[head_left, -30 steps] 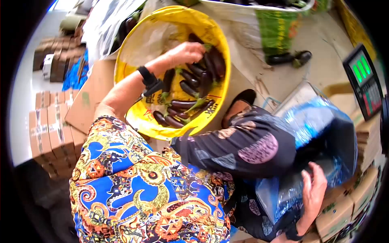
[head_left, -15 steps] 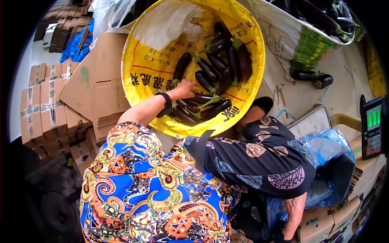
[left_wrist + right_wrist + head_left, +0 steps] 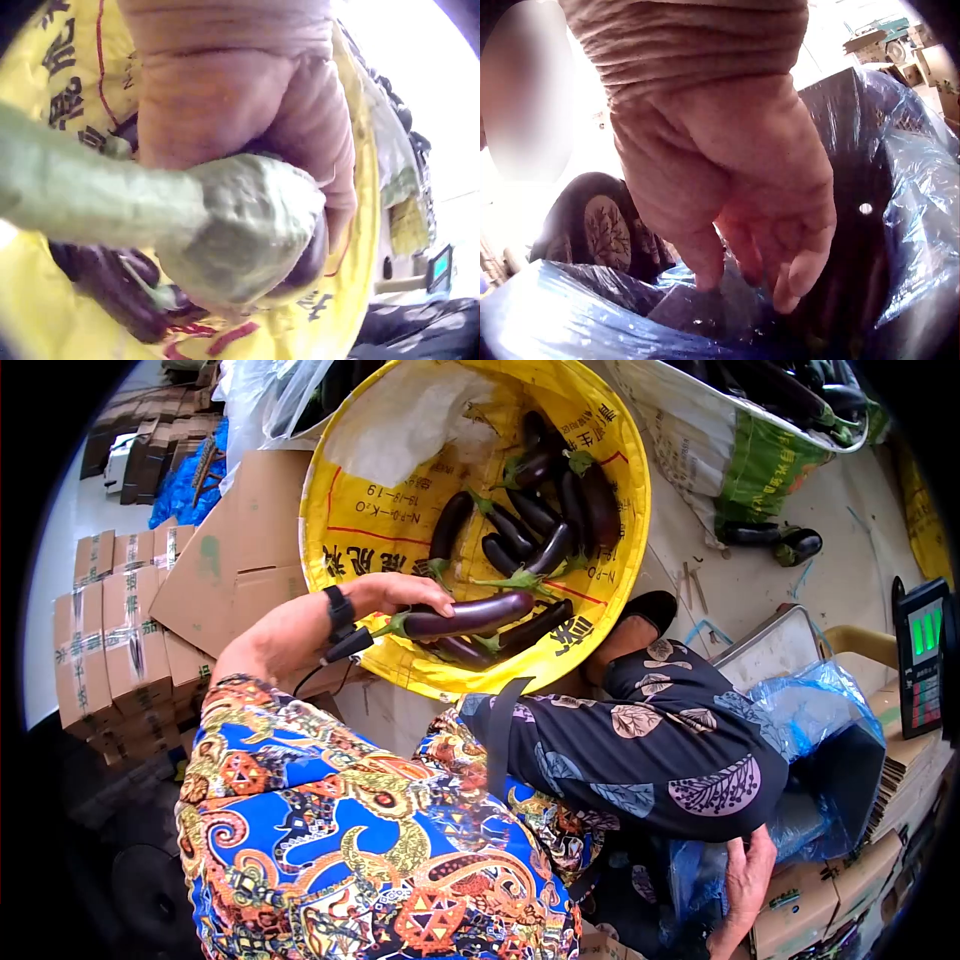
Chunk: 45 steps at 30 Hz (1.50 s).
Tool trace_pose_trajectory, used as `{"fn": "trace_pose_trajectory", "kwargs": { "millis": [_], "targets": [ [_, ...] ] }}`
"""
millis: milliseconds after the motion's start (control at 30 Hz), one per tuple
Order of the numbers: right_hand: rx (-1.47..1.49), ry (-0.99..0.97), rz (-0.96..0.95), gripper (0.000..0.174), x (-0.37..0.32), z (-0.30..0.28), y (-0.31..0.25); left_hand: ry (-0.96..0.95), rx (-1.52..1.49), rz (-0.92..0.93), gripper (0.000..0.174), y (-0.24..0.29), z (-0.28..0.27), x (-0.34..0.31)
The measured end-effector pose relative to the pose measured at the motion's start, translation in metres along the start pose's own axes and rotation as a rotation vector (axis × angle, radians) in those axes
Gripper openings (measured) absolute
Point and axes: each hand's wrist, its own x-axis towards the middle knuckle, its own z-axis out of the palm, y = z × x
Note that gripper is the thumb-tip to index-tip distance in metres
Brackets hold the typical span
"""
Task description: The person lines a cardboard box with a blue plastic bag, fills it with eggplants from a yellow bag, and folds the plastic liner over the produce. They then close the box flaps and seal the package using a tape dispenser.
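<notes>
My left hand (image 3: 405,595) grips a dark purple eggplant (image 3: 470,616) over the near side of a yellow woven sack basket (image 3: 345,575). The eggplant's green cap and stem (image 3: 225,225) loom large in the left wrist view, below the palm. Several more eggplants (image 3: 535,515) lie loose inside the basket. On the other side, my right hand (image 3: 748,872) hangs with loosely bent fingers and nothing in them. Beneath it is a dark crate (image 3: 847,225) lined with blue plastic film (image 3: 922,202), seen in the right wrist view.
A digital scale display (image 3: 925,645) stands at the right. Behind it, two eggplants (image 3: 770,542) lie on the floor beside a full white-and-green sack (image 3: 745,465). Stacked cardboard boxes (image 3: 130,625) fill the left side. A leg in dark patterned trousers (image 3: 640,750) stretches between basket and crate.
My left hand has taken hold of an eggplant and lifted it toward the basket's near left rim. Earlier it reached deeper among the eggplants. The right hand stays near the crate.
</notes>
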Motion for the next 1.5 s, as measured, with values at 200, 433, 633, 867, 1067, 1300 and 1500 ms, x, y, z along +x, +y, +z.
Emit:
{"fn": "trace_pose_trajectory", "kwargs": {
  "millis": [200,433,633,867,1067,1300,1500],
  "targets": [
    [0.234,0.136,0.065,0.031,0.002,-0.017,-0.021,-0.233,-0.143,0.45,0.071,0.08,0.089,-0.05],
    [0.461,0.351,-0.081,0.033,-0.005,-0.035,-0.077,-0.282,0.224,0.797,0.072,0.22,0.241,-0.058],
    [0.418,0.693,-0.26,0.064,-0.024,-0.058,-0.077,-0.458,0.653,1.086,0.048,0.289,0.349,-0.04],
    [-0.637,0.645,-0.448,0.084,-0.038,-0.056,-0.069,-0.941,0.915,0.638,0.062,0.302,0.432,-0.012],
    [0.251,0.258,0.176,0.07,-0.061,-0.051,-0.033,-0.461,0.933,0.869,0.056,0.34,0.36,0.002],
    [0.815,0.124,0.397,0.05,-0.025,-0.015,0.004,-0.06,0.687,0.725,0.05,0.274,0.209,0.044],
    [0.962,0.294,0.473,0.054,0.077,0.051,0.125,0.202,0.117,0.576,0.043,0.168,0.079,0.039]
  ]
}}
